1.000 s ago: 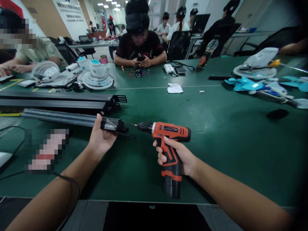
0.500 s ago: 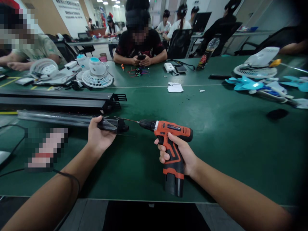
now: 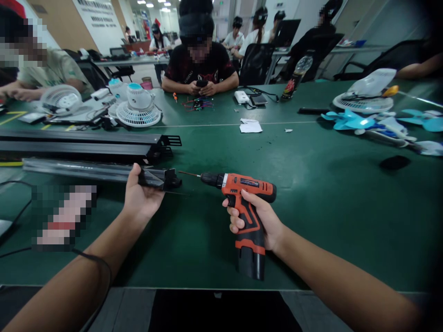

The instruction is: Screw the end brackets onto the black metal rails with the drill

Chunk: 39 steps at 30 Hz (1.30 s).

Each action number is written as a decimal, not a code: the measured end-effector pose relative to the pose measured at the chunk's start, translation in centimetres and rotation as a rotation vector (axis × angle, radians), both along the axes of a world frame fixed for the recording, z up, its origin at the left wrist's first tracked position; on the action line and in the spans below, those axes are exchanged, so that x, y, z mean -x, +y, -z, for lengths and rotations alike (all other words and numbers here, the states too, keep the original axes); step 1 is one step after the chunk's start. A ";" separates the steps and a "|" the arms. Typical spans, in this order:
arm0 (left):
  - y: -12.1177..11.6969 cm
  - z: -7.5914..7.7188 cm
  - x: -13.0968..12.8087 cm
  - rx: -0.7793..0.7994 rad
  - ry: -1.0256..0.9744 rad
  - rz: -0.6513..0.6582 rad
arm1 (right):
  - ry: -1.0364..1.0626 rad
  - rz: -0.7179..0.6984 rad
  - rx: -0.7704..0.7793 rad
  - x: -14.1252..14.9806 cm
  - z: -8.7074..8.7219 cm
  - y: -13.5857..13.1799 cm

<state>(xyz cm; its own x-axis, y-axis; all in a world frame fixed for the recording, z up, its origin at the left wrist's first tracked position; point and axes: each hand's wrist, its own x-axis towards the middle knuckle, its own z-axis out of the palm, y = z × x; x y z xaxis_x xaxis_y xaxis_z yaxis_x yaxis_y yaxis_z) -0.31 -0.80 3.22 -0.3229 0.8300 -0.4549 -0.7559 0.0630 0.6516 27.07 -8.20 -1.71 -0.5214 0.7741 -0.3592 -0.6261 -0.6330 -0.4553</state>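
Note:
My right hand [image 3: 254, 216] is closed around the grip of an orange and black cordless drill [image 3: 242, 183], its index finger at the trigger. A long thin bit points left from the chuck. Its tip stands just right of the end of a dark bar [image 3: 86, 169] wrapped in clear film, with a small gap between them. My left hand [image 3: 143, 193] grips that bar near its right end, thumb on top and fingers underneath. A black end piece [image 3: 172, 177] shows at the bar's tip.
Black metal profiles [image 3: 79, 146] lie behind the bar. Fan parts [image 3: 138, 113] stand at the back left, and blue fan blades [image 3: 349, 121] lie at the right. White paper [image 3: 251, 126] is mid-table. A person [image 3: 200, 64] across the table holds a phone. A cable [image 3: 104, 260] crosses my left forearm.
My left hand has shifted slightly left with the film-wrapped bar, so the bit's tip now stands apart from the bar's end. The drill has hardly moved.

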 end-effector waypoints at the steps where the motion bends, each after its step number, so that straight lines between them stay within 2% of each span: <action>1: 0.0 -0.1 0.1 -0.008 0.002 -0.001 | -0.001 0.001 -0.004 0.0 0.0 0.0; 6: 0.2 -0.1 0.2 0.007 -0.001 -0.005 | 0.005 0.030 -0.067 0.1 0.1 -0.2; 14: 0.6 0.9 0.2 0.057 0.029 -0.012 | 0.029 0.042 -0.189 0.2 0.7 -0.1; 21: 1.0 1.1 0.4 0.033 0.001 -0.001 | 0.087 0.026 -0.185 0.2 1.6 0.4; 29: 1.1 1.7 0.6 0.025 0.017 0.014 | 0.116 0.005 -0.160 0.1 1.7 0.7; 36: 0.6 1.1 0.3 -0.018 0.018 0.021 | 0.071 0.009 -0.168 0.2 1.6 0.4; 39: 0.5 0.9 0.0 0.014 0.011 0.004 | 0.048 0.003 -0.178 0.2 1.4 0.2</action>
<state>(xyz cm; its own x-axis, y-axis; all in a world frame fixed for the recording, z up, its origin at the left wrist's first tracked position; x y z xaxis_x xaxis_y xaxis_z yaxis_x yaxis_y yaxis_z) -0.30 -0.34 2.29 -0.3250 0.8250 -0.4624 -0.7482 0.0747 0.6593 26.90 -7.96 -3.15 -0.5322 0.8248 -0.1909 -0.6519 -0.5431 -0.5292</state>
